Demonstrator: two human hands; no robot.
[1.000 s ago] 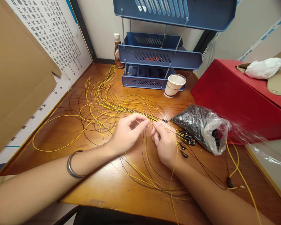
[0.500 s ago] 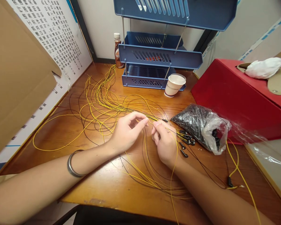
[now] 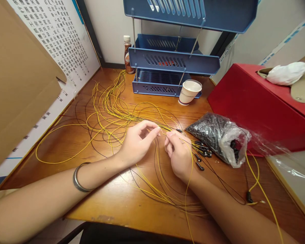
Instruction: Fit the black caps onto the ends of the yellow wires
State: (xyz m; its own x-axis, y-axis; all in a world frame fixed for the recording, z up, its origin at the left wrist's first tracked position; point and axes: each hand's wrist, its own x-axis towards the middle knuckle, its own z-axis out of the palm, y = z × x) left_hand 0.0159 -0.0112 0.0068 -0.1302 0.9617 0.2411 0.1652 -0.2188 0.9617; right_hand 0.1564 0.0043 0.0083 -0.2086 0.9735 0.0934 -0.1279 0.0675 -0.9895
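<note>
Close together over the middle of the wooden table, my two hands pinch a thin yellow wire. My left hand (image 3: 139,140) has thumb and forefinger pressed together on it. Facing it, my right hand (image 3: 178,150) grips the wire between thumb and bent forefinger, the other fingers curled in. A yellow wire (image 3: 192,166) runs down from the right hand past the wrist. Behind the hands lies a loose bundle of yellow and dark wires (image 3: 112,105). Black connectors (image 3: 202,149) on wire ends rest just right of my right hand.
A plastic bag of black parts (image 3: 213,135) lies at right, before a red box (image 3: 259,108). A paper cup (image 3: 189,92) stands by the blue tray rack (image 3: 173,61), with a bottle (image 3: 127,56) to its left. Another black connector (image 3: 249,197) lies near my right forearm. Cardboard (image 3: 20,74) rises at left.
</note>
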